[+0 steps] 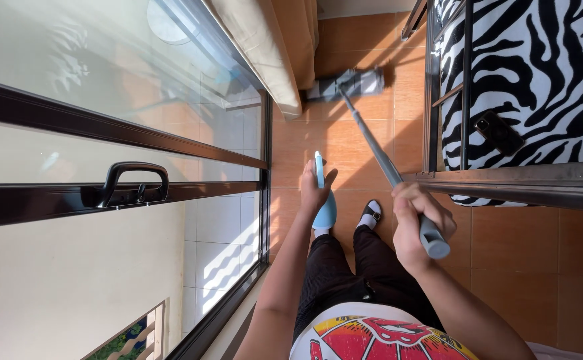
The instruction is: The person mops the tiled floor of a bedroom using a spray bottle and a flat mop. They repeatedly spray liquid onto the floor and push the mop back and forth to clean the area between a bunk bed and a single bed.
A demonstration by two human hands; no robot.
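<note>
We are in a home, in a bedroom: a dark metal bed frame [431,100] carries a zebra-striped black-and-white bedcover [545,60], orange-brown floor tiles [518,247] run underneath, a beige curtain [258,47] hangs beside a dark-framed sliding glass door [105,100] with a black handle [135,179].

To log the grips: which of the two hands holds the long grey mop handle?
The right hand grips the grey mop handle near its top end. The left hand holds a slim light-blue object instead.
</note>
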